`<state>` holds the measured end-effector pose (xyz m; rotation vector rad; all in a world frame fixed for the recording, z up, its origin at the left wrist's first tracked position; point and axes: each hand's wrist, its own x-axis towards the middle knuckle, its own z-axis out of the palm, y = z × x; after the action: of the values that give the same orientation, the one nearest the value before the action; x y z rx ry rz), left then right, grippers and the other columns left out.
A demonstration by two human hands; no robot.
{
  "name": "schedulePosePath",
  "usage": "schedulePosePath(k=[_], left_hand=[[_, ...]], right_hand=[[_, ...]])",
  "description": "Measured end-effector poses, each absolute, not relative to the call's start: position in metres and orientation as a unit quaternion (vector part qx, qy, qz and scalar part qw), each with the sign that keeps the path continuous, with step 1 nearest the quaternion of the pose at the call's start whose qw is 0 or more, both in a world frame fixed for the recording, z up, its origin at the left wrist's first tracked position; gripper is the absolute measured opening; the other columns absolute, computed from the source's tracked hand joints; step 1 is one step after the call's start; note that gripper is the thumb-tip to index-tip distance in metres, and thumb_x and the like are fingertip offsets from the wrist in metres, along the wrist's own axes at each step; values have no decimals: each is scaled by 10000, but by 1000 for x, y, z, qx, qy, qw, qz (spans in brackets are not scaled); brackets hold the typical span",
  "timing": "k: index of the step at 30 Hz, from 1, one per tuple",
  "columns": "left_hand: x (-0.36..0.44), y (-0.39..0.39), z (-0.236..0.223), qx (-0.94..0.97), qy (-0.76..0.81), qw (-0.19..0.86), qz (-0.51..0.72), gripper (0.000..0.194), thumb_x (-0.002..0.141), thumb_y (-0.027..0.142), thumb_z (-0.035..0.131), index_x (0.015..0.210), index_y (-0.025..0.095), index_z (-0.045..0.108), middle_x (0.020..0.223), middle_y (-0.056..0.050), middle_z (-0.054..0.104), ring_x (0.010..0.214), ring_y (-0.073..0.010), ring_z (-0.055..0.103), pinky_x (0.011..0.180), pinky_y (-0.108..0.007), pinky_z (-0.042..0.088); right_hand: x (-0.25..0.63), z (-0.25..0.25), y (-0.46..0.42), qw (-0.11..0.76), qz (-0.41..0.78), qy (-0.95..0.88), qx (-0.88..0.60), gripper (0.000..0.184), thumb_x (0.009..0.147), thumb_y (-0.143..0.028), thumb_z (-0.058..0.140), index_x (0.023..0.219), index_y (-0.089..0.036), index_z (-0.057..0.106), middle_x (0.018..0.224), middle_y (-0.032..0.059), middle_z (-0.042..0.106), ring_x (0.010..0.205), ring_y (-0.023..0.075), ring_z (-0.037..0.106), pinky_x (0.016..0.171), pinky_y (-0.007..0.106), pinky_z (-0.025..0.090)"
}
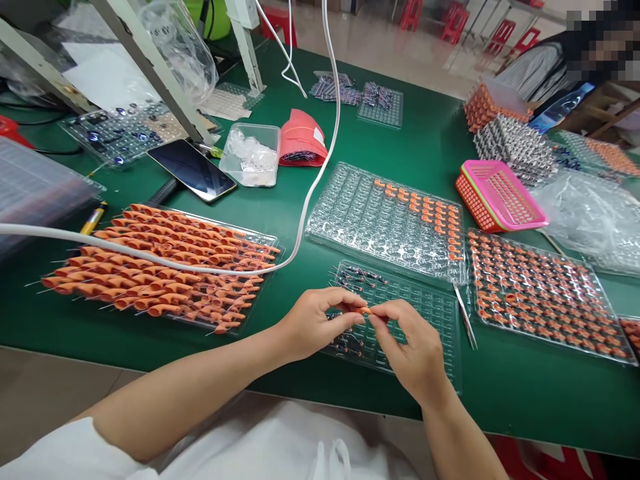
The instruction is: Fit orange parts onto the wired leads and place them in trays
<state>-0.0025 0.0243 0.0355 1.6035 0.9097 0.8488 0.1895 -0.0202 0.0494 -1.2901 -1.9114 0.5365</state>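
Note:
Between my two hands is a small orange plastic part (367, 311), mostly covered by fingertips. My left hand (320, 320) pinches its left end, and my right hand (407, 340) pinches it from the right. Beneath them lies a clear tray (425, 313) with small dark wired parts (363, 273) in its left side. Just behind stands another clear moulded tray (360, 213), with orange pieces (440, 213) in its right-hand pockets. On the left, a tray holds rows of orange curved shells (170, 267) with thin wires sticking out.
A full tray of orange pieces (545, 293) lies right, with tweezers (466, 317) beside it. Pink basket (505, 190), phone (193, 170), clear box (253, 153) and red pouch (303, 137) stand farther back. A white cable (305, 207) hangs across the table. Another person's striped sleeve (537, 73) shows at upper right.

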Motion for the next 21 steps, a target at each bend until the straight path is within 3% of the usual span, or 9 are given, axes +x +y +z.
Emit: schedulePosePath(k=[4, 9, 21], left_hand=[[-3, 24, 37, 643, 370, 549, 384, 128, 840, 198, 696, 956, 155, 730, 920, -56, 743, 832, -167, 695, 778, -252, 545], [-4, 24, 36, 658, 346, 521, 419, 120, 822, 152, 720, 940, 147, 737, 917, -64, 739, 848, -163, 693, 798, -244, 539], [-4, 26, 33, 682, 289, 489, 461, 175, 817, 73, 712, 975, 146, 738, 925, -82, 748, 876, -175, 703, 822, -268, 564]], right_hand=[[193, 52, -22, 383, 268, -710, -526, 213, 910, -146, 597, 1104, -234, 611, 928, 24, 674, 831, 150, 643, 722, 273, 524], [193, 53, -21, 397, 256, -710, -522, 138, 899, -121, 607, 985, -223, 642, 905, 22, 677, 838, 150, 644, 732, 272, 521], [191, 51, -22, 405, 243, -730, -494, 189, 887, -78, 612, 1018, -206, 654, 912, 31, 693, 834, 151, 651, 738, 283, 529]])
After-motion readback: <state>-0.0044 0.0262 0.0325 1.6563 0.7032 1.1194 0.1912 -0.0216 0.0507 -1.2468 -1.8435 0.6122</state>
